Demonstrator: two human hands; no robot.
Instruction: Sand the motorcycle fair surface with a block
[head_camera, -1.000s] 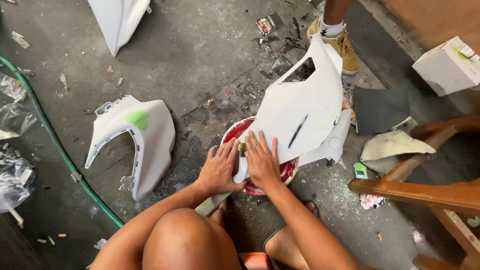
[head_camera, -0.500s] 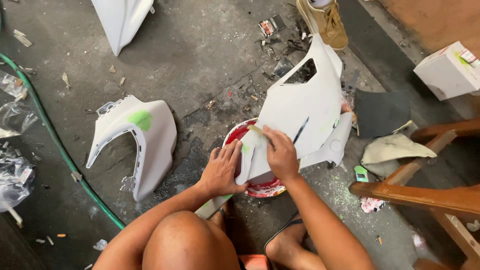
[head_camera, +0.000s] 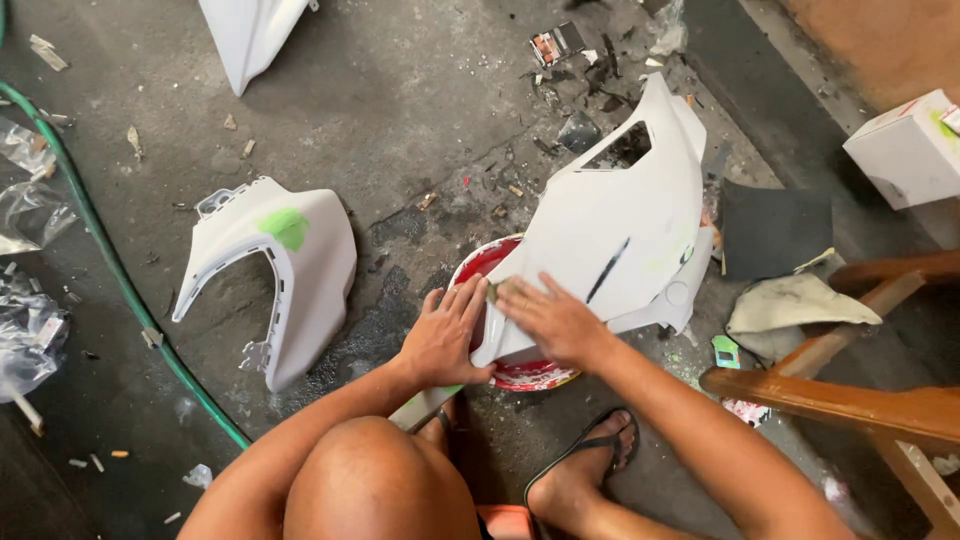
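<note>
Squatting on a stained concrete floor (head_camera: 400, 120), knees at the bottom edge, one sandalled foot (head_camera: 585, 470) beside a red bowl (head_camera: 485, 265).

Large white panel (head_camera: 620, 225) resting across the bowl, tilted, near end on the rim. Long axis on a diagonal: lower end toward the knees at lower left, upper end away toward upper right, where a dark cut-out opening sits. Narrow dark slit along the same diagonal near the middle.

Right hand (head_camera: 555, 320) flat on the panel's near end, fingers spread and pointing left, pressing a small greenish pad (head_camera: 497, 291) under the fingertips; open palm, no closed grasp. Left hand (head_camera: 445, 335) laid over the bowl's rim and the panel's lower edge, fingers extended upward, touching the right fingertips; open too, steadying rather than clutching.

Left of that, a second white panel (head_camera: 290, 270) with a green patch, flat on the floor, well apart from the hands. Third white piece (head_camera: 250, 35) at the top edge. Green hose (head_camera: 110, 270) curving down the left side, clear plastic wrap (head_camera: 25, 330) beyond it. To the right: dark sheet (head_camera: 775, 230), pale rag (head_camera: 795, 305), wooden chair frame (head_camera: 850, 400), white box (head_camera: 905, 150). Scraps and debris near the panel's far end.
</note>
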